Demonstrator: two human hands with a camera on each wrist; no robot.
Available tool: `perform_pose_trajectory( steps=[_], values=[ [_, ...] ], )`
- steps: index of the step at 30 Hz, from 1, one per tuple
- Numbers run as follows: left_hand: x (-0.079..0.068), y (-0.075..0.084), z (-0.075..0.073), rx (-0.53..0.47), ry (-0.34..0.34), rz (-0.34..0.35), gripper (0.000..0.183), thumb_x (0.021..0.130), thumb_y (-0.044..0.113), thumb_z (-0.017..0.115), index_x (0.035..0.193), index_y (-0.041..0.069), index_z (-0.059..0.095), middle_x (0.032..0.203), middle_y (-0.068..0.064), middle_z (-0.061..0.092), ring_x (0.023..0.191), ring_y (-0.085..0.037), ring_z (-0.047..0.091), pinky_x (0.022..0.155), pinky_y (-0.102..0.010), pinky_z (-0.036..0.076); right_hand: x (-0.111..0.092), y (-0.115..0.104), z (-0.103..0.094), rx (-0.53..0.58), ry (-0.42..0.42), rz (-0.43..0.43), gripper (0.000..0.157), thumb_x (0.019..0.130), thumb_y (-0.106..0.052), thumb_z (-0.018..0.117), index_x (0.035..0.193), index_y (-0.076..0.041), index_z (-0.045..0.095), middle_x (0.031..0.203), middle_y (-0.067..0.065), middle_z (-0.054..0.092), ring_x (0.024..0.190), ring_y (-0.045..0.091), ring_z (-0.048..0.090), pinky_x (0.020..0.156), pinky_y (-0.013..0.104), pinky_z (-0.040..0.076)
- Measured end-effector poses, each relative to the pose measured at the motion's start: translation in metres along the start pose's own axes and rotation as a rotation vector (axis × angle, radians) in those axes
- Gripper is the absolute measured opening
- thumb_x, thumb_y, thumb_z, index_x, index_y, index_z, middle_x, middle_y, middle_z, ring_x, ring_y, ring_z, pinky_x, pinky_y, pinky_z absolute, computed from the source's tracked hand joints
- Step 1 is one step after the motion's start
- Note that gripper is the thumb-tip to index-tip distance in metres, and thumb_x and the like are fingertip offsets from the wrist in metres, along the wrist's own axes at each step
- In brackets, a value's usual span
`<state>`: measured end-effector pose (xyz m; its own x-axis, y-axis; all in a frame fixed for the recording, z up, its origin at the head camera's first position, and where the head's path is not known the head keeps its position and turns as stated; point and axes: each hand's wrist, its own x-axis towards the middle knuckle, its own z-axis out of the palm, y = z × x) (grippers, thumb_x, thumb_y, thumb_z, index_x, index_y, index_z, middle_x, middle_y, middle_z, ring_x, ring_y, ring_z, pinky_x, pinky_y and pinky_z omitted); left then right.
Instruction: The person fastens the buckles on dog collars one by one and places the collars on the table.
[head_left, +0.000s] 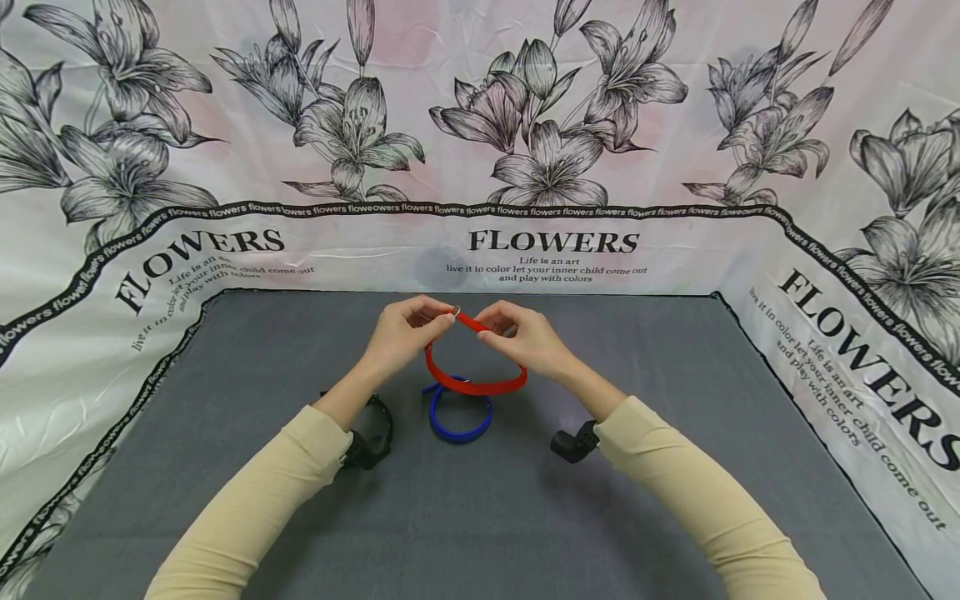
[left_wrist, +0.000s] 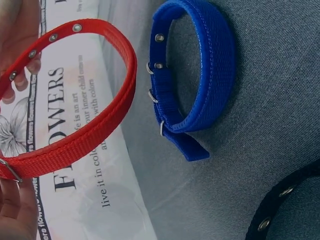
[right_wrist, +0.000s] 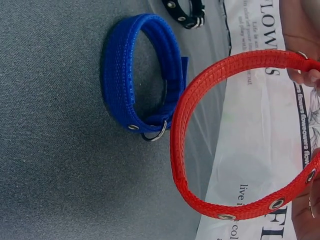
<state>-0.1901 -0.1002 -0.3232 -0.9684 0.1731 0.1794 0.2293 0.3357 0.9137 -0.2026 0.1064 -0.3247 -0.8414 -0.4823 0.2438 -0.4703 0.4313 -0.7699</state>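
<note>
My left hand [head_left: 401, 333] pinches the buckle end of a red collar [head_left: 476, 388], above the table. My right hand [head_left: 531, 337] pinches its strap end, which has a row of metal eyelets. The collar hangs as a loop between the hands, its two ends close together. In the left wrist view a metal buckle [left_wrist: 10, 169] shows beside the left fingers. A blue collar [head_left: 461, 437], fastened in a ring, stands on the table below the red one. A black collar [head_left: 386, 421] lies near the left wrist, partly hidden by it.
A grey cloth [head_left: 480, 517] covers the table. Behind it and at both sides hangs a white curtain [head_left: 420, 250] printed with flowers and lettering. Each wrist bears a black camera mount [head_left: 575, 442].
</note>
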Motion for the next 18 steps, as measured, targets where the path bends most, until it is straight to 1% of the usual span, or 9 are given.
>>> perform_pose_trajectory(
  steps=[3,4,9,11,15,18],
  values=[
    [-0.0021,0.0033,0.0008,0.003,-0.008,0.002,0.023,0.089,0.019,0.061,0.107,0.005,0.066,0.092,-0.021,0.065,0.078,-0.031,0.057,0.062,-0.033,0.047,-0.0004,-0.0009,0.0005,-0.002,0.003,0.005,0.021,0.088,-0.009,0.062,0.107,-0.003,0.062,0.089,0.012,0.065,0.081,0.026,0.058,0.075,0.038,0.048],
    [-0.0027,0.0041,0.0010,0.006,-0.011,0.004,0.023,0.089,0.019,0.061,0.107,0.005,0.066,0.093,-0.020,0.065,0.078,-0.031,0.057,0.062,-0.032,0.047,-0.0006,-0.0011,0.0004,0.000,0.005,0.008,0.021,0.088,-0.009,0.062,0.107,-0.003,0.062,0.089,0.012,0.065,0.081,0.026,0.058,0.075,0.039,0.048],
    [-0.0017,0.0042,0.0028,0.005,-0.021,-0.003,0.022,0.088,0.020,0.062,0.106,0.007,0.067,0.092,-0.019,0.066,0.078,-0.030,0.058,0.066,-0.041,0.049,-0.0013,-0.0008,0.0004,0.006,0.019,0.021,0.020,0.087,-0.009,0.063,0.106,-0.003,0.062,0.089,0.014,0.064,0.080,0.028,0.058,0.074,0.039,0.048],
    [-0.0010,0.0035,0.0034,0.009,-0.018,-0.001,0.022,0.088,0.019,0.063,0.105,0.007,0.067,0.090,-0.019,0.066,0.077,-0.029,0.059,0.065,-0.040,0.049,-0.0013,-0.0002,0.0005,0.007,0.024,0.023,0.019,0.087,-0.010,0.063,0.106,-0.003,0.062,0.089,0.013,0.065,0.080,0.028,0.058,0.074,0.039,0.048],
    [-0.0004,0.0026,0.0041,0.032,-0.007,0.010,0.022,0.088,0.020,0.063,0.104,0.007,0.068,0.086,-0.017,0.066,0.073,-0.022,0.058,0.060,-0.030,0.047,-0.0007,0.0018,0.0014,0.007,0.031,0.019,0.019,0.088,-0.010,0.063,0.105,-0.003,0.062,0.089,0.013,0.065,0.080,0.028,0.059,0.074,0.038,0.048],
    [-0.0002,0.0033,0.0043,0.048,0.001,0.017,0.021,0.087,0.019,0.063,0.104,0.007,0.069,0.084,-0.016,0.066,0.070,-0.019,0.057,0.057,-0.028,0.045,-0.0005,0.0026,0.0019,0.006,0.035,0.018,0.019,0.087,-0.010,0.063,0.105,-0.004,0.062,0.089,0.013,0.065,0.080,0.028,0.059,0.074,0.038,0.048]
  ],
)
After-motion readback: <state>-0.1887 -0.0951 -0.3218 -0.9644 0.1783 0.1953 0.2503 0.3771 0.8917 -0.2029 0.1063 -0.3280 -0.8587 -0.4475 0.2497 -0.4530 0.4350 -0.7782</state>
